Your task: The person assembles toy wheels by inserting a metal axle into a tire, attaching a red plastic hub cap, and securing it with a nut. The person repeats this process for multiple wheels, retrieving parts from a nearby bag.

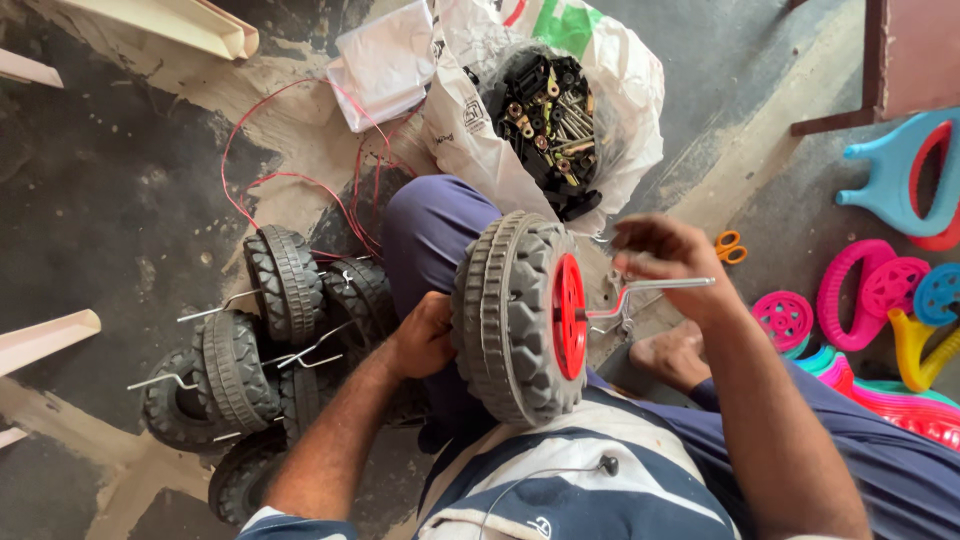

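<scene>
A grey toy wheel [510,315] with a red hub [569,315] stands on edge on my lap. My left hand [422,335] grips its far side and steadies it. My right hand [665,255] pinches a bent metal axle rod [650,288] whose other end sits in the red hub. The rod sticks out to the right of the wheel.
Several black wheels with metal rods [255,350] lie piled on the floor at my left. A white plastic bag of small black and metal parts [550,110] is ahead, with red wires [300,180] beside it. Orange scissors [730,246] and colourful plastic toy parts [890,290] lie on the right.
</scene>
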